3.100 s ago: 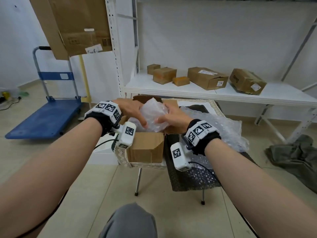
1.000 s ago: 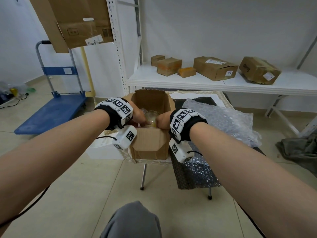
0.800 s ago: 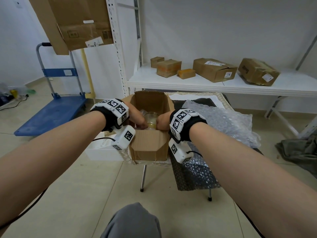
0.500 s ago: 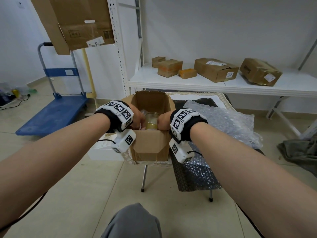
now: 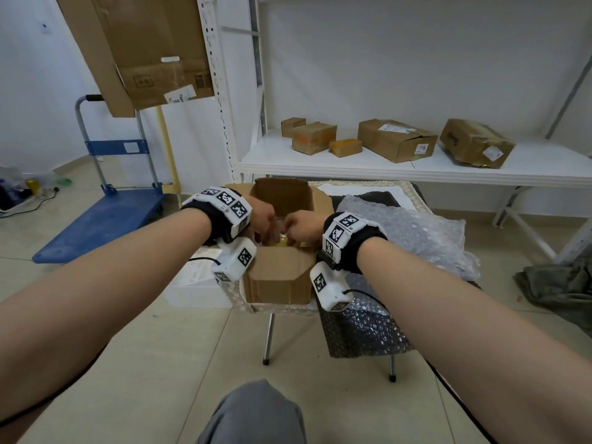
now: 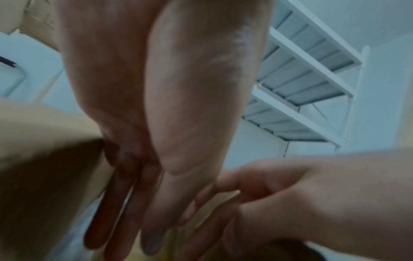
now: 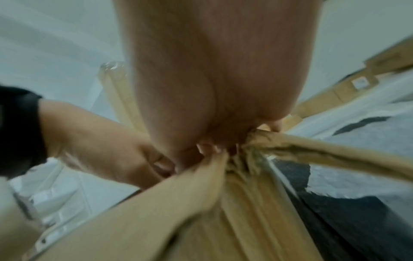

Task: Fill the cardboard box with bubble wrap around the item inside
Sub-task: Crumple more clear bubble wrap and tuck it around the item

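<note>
L hand (image 5: 261,216) fingers straight, pushing down inside the cardboard box (image 5: 278,274); R hand (image 5: 302,225) fingers hidden in there, grip can't tell. Yellowish item (image 5: 283,241) peeks between them. Wad that was held above the box ~3 s ago is now tucked in. More bubble wrap (image 5: 413,238) left beside box, so prob. partway.

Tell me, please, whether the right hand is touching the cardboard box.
Touching. The right wrist view shows the right hand with fingers curled over the cardboard box at its crumpled edge, no gap.
</note>
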A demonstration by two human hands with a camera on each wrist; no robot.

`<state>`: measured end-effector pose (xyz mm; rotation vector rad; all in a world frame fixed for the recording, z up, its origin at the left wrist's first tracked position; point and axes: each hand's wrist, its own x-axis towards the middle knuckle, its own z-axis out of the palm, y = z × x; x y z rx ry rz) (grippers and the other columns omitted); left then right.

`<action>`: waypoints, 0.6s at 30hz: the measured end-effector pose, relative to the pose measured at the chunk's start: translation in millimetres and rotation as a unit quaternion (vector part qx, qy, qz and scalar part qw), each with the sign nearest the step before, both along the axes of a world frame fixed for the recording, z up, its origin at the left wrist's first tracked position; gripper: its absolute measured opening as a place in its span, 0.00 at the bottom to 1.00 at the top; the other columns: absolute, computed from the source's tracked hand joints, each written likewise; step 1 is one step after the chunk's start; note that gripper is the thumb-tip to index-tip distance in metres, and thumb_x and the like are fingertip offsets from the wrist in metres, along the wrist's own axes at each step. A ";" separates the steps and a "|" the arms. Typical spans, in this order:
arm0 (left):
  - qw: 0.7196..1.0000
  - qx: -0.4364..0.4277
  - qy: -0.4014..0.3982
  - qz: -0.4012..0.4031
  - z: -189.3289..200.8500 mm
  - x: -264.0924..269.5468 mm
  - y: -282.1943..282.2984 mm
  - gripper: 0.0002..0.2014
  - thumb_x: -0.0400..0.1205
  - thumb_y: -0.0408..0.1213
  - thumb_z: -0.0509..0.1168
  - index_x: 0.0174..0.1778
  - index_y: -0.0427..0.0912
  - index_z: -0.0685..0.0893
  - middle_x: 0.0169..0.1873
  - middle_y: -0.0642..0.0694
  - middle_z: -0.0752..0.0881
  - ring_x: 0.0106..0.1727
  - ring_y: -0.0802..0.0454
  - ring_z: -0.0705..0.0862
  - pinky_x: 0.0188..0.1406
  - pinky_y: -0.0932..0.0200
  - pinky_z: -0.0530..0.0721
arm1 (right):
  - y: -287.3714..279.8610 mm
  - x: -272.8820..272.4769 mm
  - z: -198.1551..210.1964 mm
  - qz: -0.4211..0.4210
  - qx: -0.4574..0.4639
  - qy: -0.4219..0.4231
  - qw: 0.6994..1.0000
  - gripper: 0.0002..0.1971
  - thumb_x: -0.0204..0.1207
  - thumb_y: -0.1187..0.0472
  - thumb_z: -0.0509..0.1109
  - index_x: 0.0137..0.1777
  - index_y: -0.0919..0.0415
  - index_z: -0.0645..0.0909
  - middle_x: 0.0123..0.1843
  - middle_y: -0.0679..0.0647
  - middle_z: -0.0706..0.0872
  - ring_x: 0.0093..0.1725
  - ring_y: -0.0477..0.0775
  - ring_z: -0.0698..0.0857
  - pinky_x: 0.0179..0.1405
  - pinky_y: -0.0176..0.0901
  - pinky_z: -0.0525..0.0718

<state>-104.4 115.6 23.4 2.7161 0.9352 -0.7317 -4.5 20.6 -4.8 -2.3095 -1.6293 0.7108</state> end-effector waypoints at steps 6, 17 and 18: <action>0.983 -0.017 -0.180 0.017 34.2 14.6 -19.5 0.05 0.81 0.37 0.68 0.47 0.43 0.89 0.43 0.46 0.92 0.41 0.52 0.88 0.55 0.54 0.84 | -20.8 12.8 19.2 -0.128 0.221 0.128 0.958 0.09 0.79 0.67 0.67 0.54 0.57 0.85 0.56 0.55 0.89 0.53 0.51 0.85 0.51 0.40 0.85; 0.942 0.032 -0.334 -0.014 28.5 84.1 -100.7 0.06 0.79 0.40 0.69 0.48 0.43 0.87 0.45 0.47 0.88 0.47 0.51 0.84 0.45 0.58 0.80 | -100.2 72.2 17.3 -0.281 0.322 0.275 0.861 0.08 0.81 0.69 0.59 0.54 0.60 0.77 0.42 0.61 0.89 0.35 0.53 0.88 0.27 0.29 0.82; 0.943 0.027 -0.331 -0.016 25.1 90.7 -107.4 0.07 0.78 0.40 0.69 0.48 0.43 0.87 0.46 0.47 0.88 0.48 0.50 0.85 0.46 0.57 0.82 | -106.9 77.1 14.5 -0.292 0.320 0.270 0.860 0.07 0.81 0.69 0.60 0.53 0.58 0.77 0.44 0.61 0.89 0.35 0.53 0.88 0.19 0.26 0.76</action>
